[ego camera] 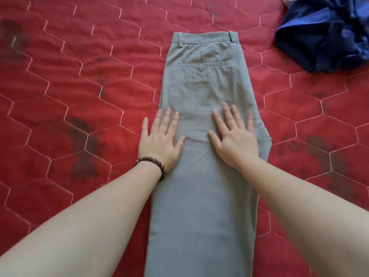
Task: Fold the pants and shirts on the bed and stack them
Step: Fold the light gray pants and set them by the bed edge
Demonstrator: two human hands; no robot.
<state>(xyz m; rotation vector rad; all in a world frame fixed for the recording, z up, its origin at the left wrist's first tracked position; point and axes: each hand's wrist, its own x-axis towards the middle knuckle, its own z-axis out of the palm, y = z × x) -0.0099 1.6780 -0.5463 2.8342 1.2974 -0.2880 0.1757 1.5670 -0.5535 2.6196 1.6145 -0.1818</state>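
A pair of grey pants lies lengthwise on the red quilted bed, folded in half leg over leg, waistband at the far end and back pocket up. My left hand, with a bead bracelet at the wrist, lies flat with spread fingers across the pants' left edge, partly on the bed. Flat on the pants near their right side, my right hand presses with straight fingers. The lower legs run out of view at the bottom.
A crumpled dark blue garment lies at the far right corner of the bed. Dark stains mark the red cover on both sides of the pants.
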